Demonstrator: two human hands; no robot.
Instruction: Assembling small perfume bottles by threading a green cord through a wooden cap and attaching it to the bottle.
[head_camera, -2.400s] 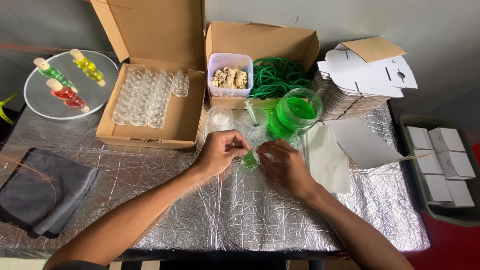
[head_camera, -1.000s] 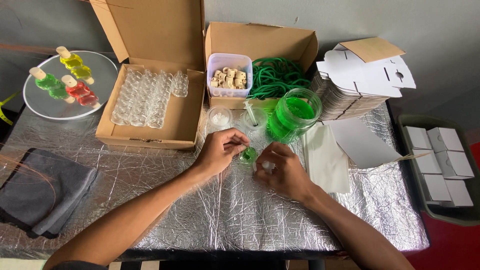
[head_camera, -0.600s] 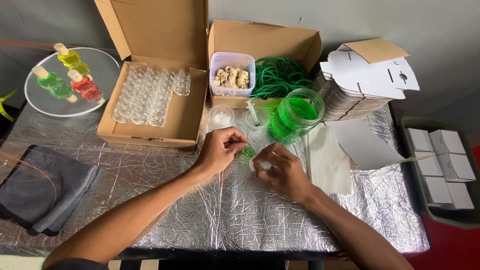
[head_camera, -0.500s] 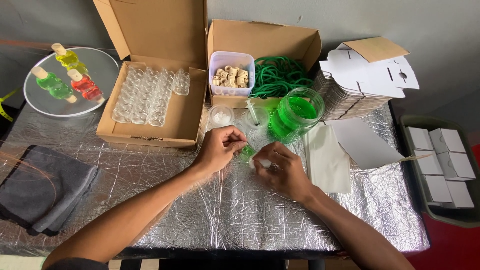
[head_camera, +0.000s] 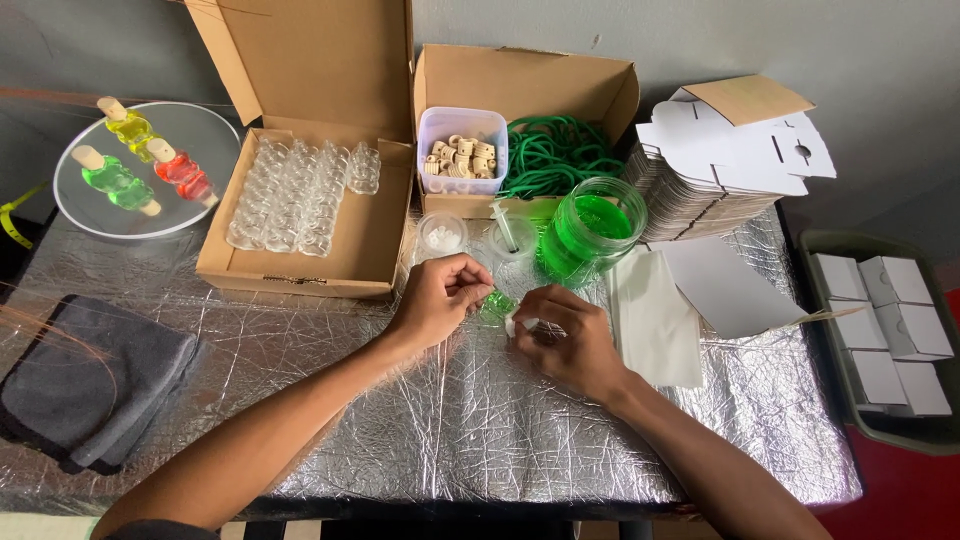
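My left hand pinches a small clear bottle of green liquid just above the foil-covered table. My right hand is closed beside it, holding a small white piece against the bottle's lower end. Both hands meet at the table's middle, in front of a glass jar of green liquid. Most of the little bottle is hidden by my fingers.
An open cardboard box of empty clear bottles stands behind left. A plastic tub of corks and green cord fill another box. A round plate holds three filled bottles. Flat white cartons, paper sheets, a grey cloth and a tray of small boxes surround.
My hands stayed together at the table's middle, shifting slightly around the small green bottle. The view drifted a little; nothing else moved.
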